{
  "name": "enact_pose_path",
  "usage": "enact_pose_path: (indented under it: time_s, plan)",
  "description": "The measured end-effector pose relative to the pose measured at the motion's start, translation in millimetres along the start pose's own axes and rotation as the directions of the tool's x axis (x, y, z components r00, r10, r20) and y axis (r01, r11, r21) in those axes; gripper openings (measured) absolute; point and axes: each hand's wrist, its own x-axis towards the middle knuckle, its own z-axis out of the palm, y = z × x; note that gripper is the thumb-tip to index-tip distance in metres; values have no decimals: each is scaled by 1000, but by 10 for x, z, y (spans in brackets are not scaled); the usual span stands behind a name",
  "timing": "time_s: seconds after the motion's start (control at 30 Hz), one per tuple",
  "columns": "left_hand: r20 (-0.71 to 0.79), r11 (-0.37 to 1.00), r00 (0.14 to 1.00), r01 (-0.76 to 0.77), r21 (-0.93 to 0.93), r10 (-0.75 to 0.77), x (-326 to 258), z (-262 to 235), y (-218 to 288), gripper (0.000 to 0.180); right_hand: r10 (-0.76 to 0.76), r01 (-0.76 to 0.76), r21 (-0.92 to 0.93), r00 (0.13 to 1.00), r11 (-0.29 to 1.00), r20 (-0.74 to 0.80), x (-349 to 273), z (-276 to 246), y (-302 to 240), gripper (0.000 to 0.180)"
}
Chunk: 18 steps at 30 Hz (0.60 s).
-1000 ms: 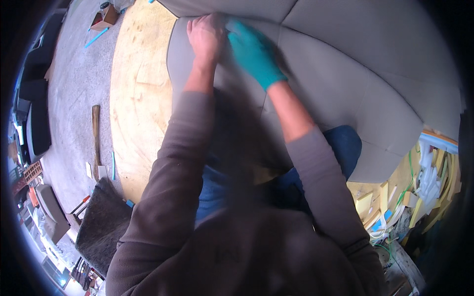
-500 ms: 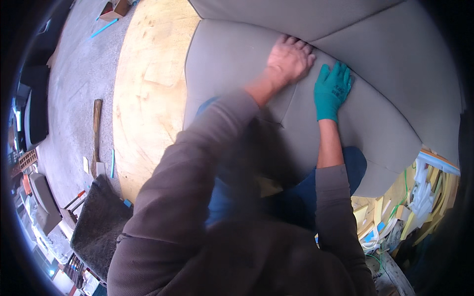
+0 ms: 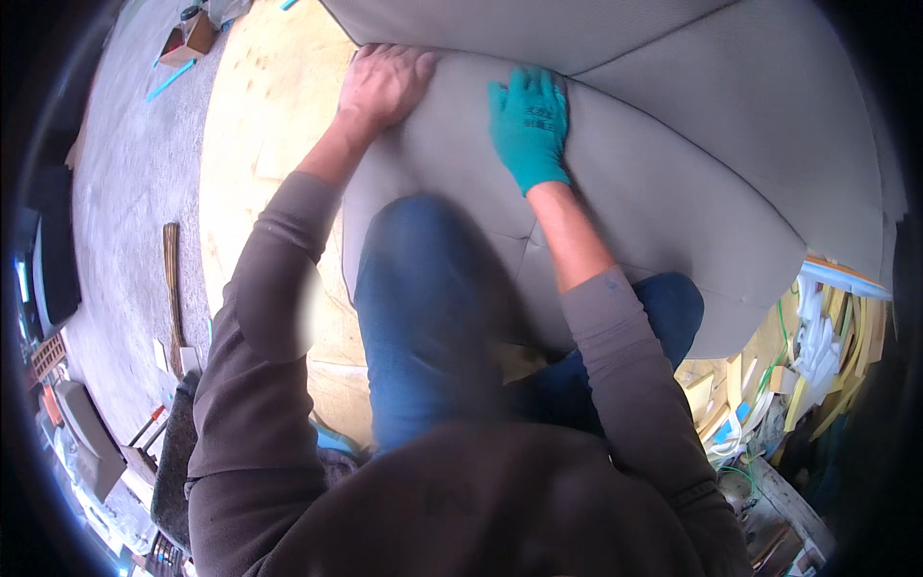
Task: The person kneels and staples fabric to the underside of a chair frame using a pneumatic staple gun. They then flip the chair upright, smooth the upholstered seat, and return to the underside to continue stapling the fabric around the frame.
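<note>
A grey upholstered seat cushion (image 3: 461, 144), with stitched seams, lies before me against a taller grey padded backrest (image 3: 481, 27). Bare, my left hand (image 3: 387, 87) presses on the cushion's far left corner, its fingertips at the crease where the two padded parts meet. My right hand (image 3: 531, 125), in a teal glove, rests flat on the cushion farther right along that crease, fingers stretched forward. Neither hand is seen to grasp anything. Between my arms, my knee in blue trousers (image 3: 423, 288) covers part of the cushion.
A light plywood board (image 3: 264, 125) lies under the left side. Beyond it, on the grey floor, are a bundled-twig broom (image 3: 173, 288) and a cardboard box (image 3: 187, 38). Foam strips and scraps (image 3: 827, 356) pile up at the right. A dark fabric-covered piece (image 3: 176, 462) stands at lower left.
Both hands have moved left along the crease, my left hand reaching the cushion's corner. My left arm has swung outward, and my knee now shows between the arms.
</note>
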Motion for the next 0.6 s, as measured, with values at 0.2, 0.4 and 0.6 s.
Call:
enact_pose_path:
  time_s: [0.2,0.4,0.6]
  plan:
    - [15,989,994,105,106,-107,-84,-45,-147,41,-31,35,132,999,991,-35,-23,-62,-72,46]
    - [21,922,931,357,150,-364,-639,-221,-156,47,-203,188,258,979,948,34,-218,-238,94,53]
    - [92,550,610,761,-346,-787,-959,-387,-289,55,-221,205,306,975,930,17,-263,-208,124,54]
